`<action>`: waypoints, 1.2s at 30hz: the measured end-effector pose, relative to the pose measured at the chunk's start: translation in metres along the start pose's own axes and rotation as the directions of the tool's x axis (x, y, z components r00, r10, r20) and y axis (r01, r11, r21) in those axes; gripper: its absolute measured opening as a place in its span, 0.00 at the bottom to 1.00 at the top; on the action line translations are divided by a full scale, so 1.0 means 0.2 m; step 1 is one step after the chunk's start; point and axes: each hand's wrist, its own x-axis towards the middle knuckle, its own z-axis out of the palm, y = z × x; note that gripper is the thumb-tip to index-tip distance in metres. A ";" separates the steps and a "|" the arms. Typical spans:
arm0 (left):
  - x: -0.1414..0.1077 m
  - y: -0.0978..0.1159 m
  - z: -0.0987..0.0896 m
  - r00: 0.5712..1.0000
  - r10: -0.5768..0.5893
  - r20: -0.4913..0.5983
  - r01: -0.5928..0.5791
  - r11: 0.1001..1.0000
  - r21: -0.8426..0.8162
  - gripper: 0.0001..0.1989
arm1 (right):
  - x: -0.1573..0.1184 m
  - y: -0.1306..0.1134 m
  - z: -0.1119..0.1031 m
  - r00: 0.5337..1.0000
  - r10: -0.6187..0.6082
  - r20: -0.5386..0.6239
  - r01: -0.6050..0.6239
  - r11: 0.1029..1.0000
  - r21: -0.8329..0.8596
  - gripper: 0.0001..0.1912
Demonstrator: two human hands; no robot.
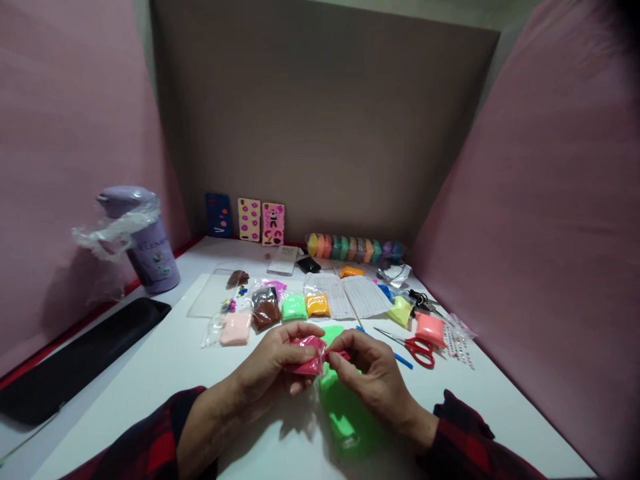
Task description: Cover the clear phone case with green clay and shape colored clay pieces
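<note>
A small clear packet of hot-pink modelling clay (307, 360) lies in my left hand (274, 360), gripped between thumb and fingers. My right hand (373, 377) is closed in a pinch at the packet's right end, on a bit of pink clay (343, 355) that shows at the fingertips. Whether that bit is still joined to the rest, I cannot tell. Below the hands a bright green, flat piece (340, 400) rests on the white table, partly covered by my right hand. Red-handled scissors (420, 351) lie open-bladed to the right of my hands.
Beyond my hands lie packets of peach (236, 329), brown (266, 315), green (294, 307) and orange clay (317, 305), plus written sheets (367, 297). A purple bottle (153, 247) and a long black case (85, 360) are left. Decorated phone cases (249, 220) lean at the back.
</note>
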 end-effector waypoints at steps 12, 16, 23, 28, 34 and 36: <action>0.00 0.00 0.00 0.992 0.117 -0.050 -0.111 0.987 0.118 0.16 | 0.01 0.00 -0.01 0.998 -0.030 0.061 0.034 0.998 -0.056 0.04; 0.00 -0.01 -0.02 0.985 0.168 -0.041 -0.161 0.977 0.143 0.15 | 0.00 -0.02 -0.01 0.996 -0.068 0.059 0.074 0.993 -0.094 0.02; 0.01 -0.02 -0.03 0.976 0.214 -0.040 -0.201 0.956 0.216 0.17 | 0.01 -0.03 -0.01 0.990 -0.120 0.076 0.136 0.956 -0.259 0.03; 0.00 -0.02 -0.03 0.957 0.285 -0.054 -0.252 0.909 0.332 0.16 | 0.01 -0.02 -0.01 0.995 -0.069 0.077 0.088 0.956 -0.281 0.03; -0.02 0.01 -0.02 0.940 0.337 -0.046 -0.279 0.843 0.460 0.14 | 0.00 -0.02 -0.01 0.996 -0.047 0.078 0.067 0.957 -0.281 0.03; -0.03 0.01 -0.01 0.936 0.348 -0.045 -0.284 0.828 0.484 0.14 | 0.00 -0.02 -0.01 0.995 -0.062 0.082 0.083 0.955 -0.286 0.04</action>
